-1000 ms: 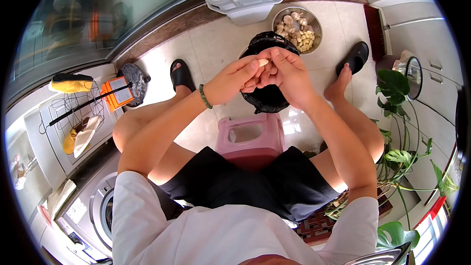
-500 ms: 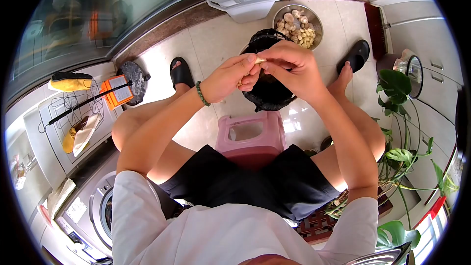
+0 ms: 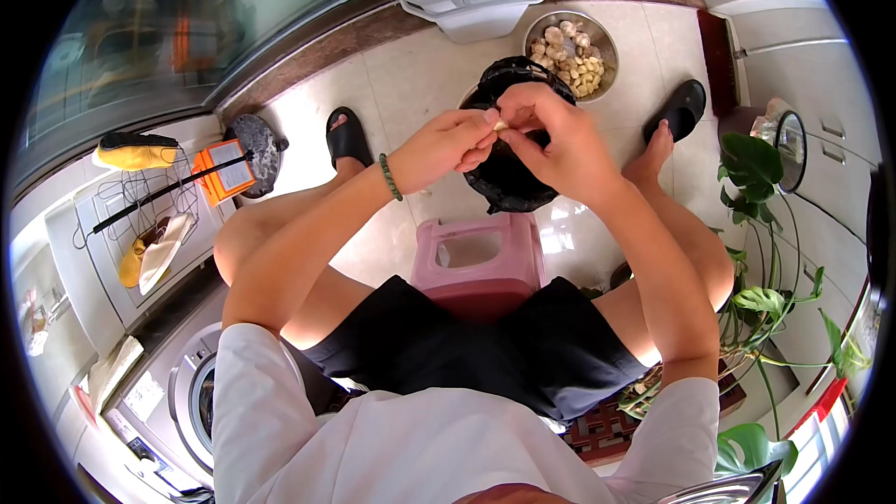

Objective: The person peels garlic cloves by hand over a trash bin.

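Observation:
Between the fingertips of both hands is a small pale garlic clove, partly covered by the fingers. My left hand, with a green bead bracelet at the wrist, pinches it from the left. From the right, my right hand grips it with thumb and fingers bent. Directly below the hands stands a bin lined with a black bag; its inside is dark. Beyond it, a steel bowl holds whole garlic bulbs and peeled cloves.
A pink plastic stool is between my legs. At the far side stands a grey-and-white box-shaped container. Black slippers are on my feet. A leafy potted plant trails at the right; a wire rack with shoes stands left.
My hands have shifted slightly, and the right fingers have curled in closer around the clove. The bowl and bin appear slightly shifted in view with the camera.

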`<move>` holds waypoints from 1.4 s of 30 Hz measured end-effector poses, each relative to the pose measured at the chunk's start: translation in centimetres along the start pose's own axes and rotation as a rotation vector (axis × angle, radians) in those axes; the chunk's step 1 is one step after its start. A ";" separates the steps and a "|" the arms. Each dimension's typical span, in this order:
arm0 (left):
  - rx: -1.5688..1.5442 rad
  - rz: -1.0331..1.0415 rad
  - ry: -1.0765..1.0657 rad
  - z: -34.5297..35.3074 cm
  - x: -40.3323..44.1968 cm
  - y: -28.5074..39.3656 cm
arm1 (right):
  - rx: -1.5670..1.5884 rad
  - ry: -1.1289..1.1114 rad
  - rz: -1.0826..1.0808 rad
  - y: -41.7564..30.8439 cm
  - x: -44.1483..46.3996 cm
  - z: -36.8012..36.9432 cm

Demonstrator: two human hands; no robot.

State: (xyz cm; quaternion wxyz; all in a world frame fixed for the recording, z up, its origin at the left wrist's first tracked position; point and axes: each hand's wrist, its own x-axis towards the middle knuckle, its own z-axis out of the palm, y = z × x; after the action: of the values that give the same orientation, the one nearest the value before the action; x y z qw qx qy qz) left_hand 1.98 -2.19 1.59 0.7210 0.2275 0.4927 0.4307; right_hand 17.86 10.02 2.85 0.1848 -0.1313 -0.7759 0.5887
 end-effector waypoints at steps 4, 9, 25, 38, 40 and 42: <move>0.000 -0.011 -0.002 -0.3 0.0 -0.1 | -0.031 -0.058 -0.020 0.4 0.0 0.3; -0.030 -0.020 -0.018 -0.4 -0.2 0.1 | -0.044 -0.091 -0.004 -0.1 0.0 0.1; -0.043 0.023 -0.039 -0.3 -0.2 0.2 | 0.104 0.081 0.034 1.0 -0.4 0.8; 0.269 0.144 0.000 -0.3 -0.7 0.4 | 0.392 0.121 0.221 2.5 0.0 0.7; 0.318 0.144 0.014 -0.6 -0.8 0.6 | 0.323 0.110 0.260 2.5 -0.2 0.5; 0.365 0.142 0.029 -1.0 -0.7 0.6 | 0.255 0.099 0.299 2.9 -0.3 0.4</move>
State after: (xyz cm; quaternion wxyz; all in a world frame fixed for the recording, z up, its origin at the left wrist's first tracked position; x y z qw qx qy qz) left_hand 0.78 -2.57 1.98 0.6283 0.3826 0.5559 0.3871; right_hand 17.93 10.32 -0.10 0.1483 -0.2495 -0.6568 0.6960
